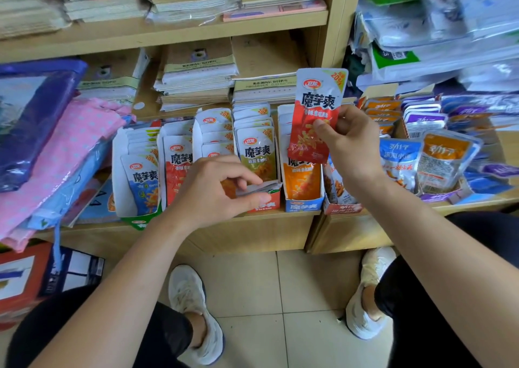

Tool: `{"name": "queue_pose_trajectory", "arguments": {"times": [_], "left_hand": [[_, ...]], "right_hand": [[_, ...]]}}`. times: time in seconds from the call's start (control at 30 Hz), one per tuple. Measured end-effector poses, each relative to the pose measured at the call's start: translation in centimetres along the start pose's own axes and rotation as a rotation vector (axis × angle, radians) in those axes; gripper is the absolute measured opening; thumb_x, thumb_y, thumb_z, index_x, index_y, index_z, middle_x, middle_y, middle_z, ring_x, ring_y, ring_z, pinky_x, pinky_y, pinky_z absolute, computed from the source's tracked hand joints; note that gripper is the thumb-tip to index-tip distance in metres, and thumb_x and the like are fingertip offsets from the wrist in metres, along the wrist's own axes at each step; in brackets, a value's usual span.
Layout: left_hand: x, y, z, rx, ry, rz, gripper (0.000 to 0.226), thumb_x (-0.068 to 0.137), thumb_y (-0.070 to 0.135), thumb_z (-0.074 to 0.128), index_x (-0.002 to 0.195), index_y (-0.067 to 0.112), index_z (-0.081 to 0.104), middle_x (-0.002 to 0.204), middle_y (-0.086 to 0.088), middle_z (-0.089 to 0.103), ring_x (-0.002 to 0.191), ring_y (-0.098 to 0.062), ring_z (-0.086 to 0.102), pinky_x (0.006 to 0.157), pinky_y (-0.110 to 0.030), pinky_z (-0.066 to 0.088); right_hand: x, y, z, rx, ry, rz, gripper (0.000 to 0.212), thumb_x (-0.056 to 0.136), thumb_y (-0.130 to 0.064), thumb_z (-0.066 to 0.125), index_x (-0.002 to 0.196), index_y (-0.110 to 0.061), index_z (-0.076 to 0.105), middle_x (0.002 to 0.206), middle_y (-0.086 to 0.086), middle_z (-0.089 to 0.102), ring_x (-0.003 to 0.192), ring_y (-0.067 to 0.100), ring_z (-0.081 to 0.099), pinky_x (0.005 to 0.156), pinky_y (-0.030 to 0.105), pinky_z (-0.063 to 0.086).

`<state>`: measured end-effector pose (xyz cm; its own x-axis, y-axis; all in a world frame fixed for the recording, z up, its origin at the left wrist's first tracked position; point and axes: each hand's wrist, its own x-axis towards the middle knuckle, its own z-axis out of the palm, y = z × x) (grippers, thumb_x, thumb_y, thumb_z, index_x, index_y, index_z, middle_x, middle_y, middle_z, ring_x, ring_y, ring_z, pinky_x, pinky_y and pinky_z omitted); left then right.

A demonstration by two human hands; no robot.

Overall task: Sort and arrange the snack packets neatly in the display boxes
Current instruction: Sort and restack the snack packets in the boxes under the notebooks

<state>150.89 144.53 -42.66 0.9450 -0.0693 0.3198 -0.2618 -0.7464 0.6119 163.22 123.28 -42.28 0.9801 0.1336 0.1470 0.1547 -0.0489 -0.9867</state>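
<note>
My right hand (348, 146) pinches a red snack packet (316, 115) upright above the display boxes on the low shelf. My left hand (216, 188) grips the front edge of a display box (264, 199) in the middle of the row, thumb and fingers curled on its flap. That box holds green-fronted packets (257, 154). To its left stand a box of red packets (177, 165) and a box of blue packets (143, 179). To its right stands a box of orange packets (302, 179).
Further right, boxes hold blue (398, 162), orange (443, 157) and purple (424, 120) fish snack packets. Folded pink and blue cloth (56, 157) lies on the shelf at left. Stacked paper booklets (196, 78) fill the shelf behind. My feet stand on the tiled floor (280, 297) below.
</note>
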Motion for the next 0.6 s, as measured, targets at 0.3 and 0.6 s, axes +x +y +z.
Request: {"name": "queue_pose_trajectory", "arguments": {"times": [0.3, 0.6], "left_hand": [[2.4, -1.4, 0.6, 0.187, 0.027, -0.239, 0.082, 0.068, 0.077, 0.059, 0.138, 0.033, 0.059, 0.146, 0.008, 0.047, 0.135, -0.014, 0.038, 0.11, -0.044, 0.037], [2.9, -1.8, -0.4, 0.273, -0.033, -0.27, 0.102, 0.062, 0.087, 0.052, 0.15, 0.036, 0.042, 0.131, 0.011, 0.046, 0.125, -0.019, 0.034, 0.1, -0.043, 0.03]], "right_hand": [[-0.1, 0.1, 0.0, 0.011, 0.002, 0.01, 0.006, 0.096, -0.014, 0.067, 0.1, -0.012, 0.062, 0.095, 0.0, 0.076, 0.09, 0.011, 0.074, 0.078, 0.034, 0.062], [0.0, 0.0, 0.1, -0.034, 0.004, -0.011, 0.011, 0.095, -0.014, 0.068, 0.091, -0.022, 0.061, 0.09, -0.003, 0.075, 0.086, 0.009, 0.074, 0.073, 0.028, 0.061]]}}
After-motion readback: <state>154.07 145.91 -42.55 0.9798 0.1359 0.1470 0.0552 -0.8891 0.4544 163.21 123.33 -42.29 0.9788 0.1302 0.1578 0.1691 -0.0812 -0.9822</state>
